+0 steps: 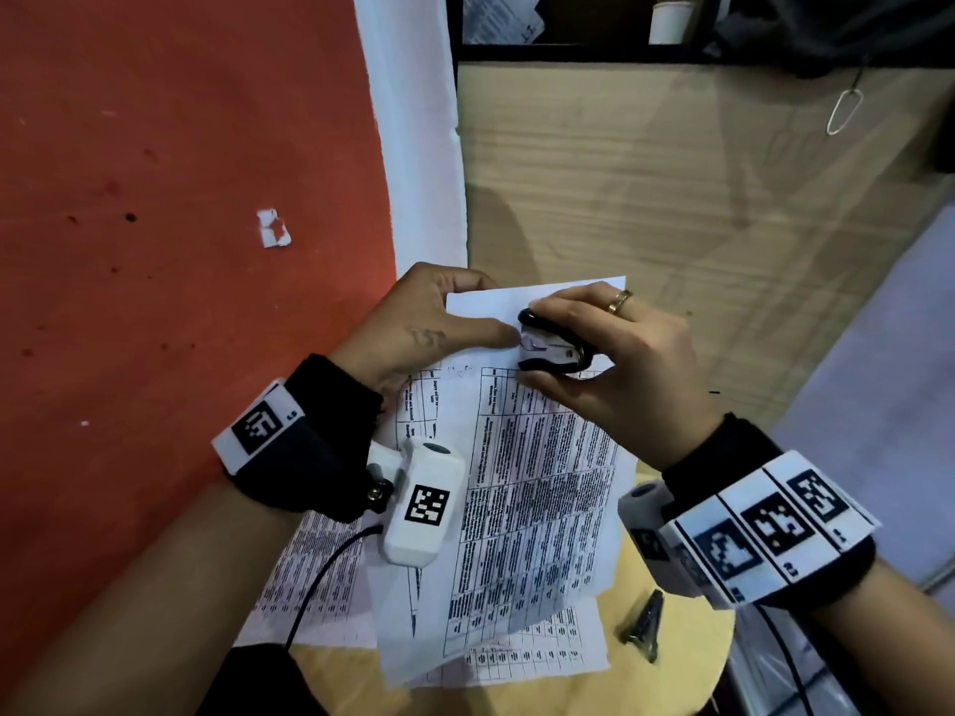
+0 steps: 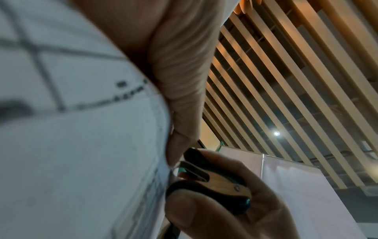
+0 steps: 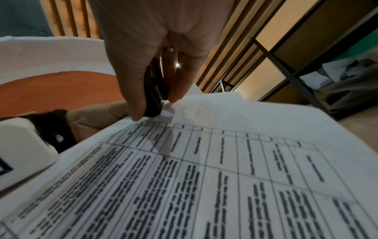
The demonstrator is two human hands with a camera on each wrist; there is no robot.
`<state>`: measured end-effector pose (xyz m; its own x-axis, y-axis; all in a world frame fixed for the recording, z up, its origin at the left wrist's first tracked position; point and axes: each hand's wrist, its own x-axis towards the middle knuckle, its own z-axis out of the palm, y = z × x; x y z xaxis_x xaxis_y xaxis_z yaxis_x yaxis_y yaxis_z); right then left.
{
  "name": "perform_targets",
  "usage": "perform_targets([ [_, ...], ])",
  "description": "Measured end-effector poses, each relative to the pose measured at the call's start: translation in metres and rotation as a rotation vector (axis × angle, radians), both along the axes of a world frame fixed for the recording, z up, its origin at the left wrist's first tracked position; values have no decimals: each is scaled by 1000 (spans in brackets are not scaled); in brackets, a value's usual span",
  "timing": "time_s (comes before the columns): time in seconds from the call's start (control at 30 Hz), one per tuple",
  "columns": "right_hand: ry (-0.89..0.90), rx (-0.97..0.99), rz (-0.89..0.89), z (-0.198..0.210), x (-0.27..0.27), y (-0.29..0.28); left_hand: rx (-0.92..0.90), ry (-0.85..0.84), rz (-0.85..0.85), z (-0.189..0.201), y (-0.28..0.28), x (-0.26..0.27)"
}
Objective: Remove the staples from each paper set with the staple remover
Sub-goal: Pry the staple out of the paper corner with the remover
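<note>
A printed paper set (image 1: pixel 537 488) with dense tables is held up over a round wooden table. My left hand (image 1: pixel 439 323) pinches its top left corner, thumb on the front of the sheet. My right hand (image 1: pixel 594 354) grips a black staple remover (image 1: pixel 553 343) between thumb and fingers, with its metal claws against the top edge of the paper beside the left thumb. In the left wrist view the staple remover (image 2: pixel 212 179) meets the paper (image 2: pixel 81 145) edge. The right wrist view shows the staple remover (image 3: pixel 154 90) squeezed at the corner of the paper set (image 3: pixel 204 177). The staple itself is hidden.
More printed sheets (image 1: pixel 310 576) lie on the round wooden table (image 1: pixel 672 658) under the held set. A dark metal clip (image 1: pixel 646 625) lies on the table at the right. A wooden cabinet panel (image 1: pixel 672 198) stands ahead, an orange floor (image 1: pixel 155 250) at the left.
</note>
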<state>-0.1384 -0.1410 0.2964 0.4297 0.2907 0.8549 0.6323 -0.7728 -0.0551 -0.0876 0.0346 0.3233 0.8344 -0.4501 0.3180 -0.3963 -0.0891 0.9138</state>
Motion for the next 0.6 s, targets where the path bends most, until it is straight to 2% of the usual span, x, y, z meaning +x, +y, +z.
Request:
perform_targets([
  [0.3,-55,-107,-54,0,3,3,20,-64,-15,-1,-1,0],
  [0.6,-18,-38,-61,3,-1,5,-40,17,-66,-1,0,-1],
])
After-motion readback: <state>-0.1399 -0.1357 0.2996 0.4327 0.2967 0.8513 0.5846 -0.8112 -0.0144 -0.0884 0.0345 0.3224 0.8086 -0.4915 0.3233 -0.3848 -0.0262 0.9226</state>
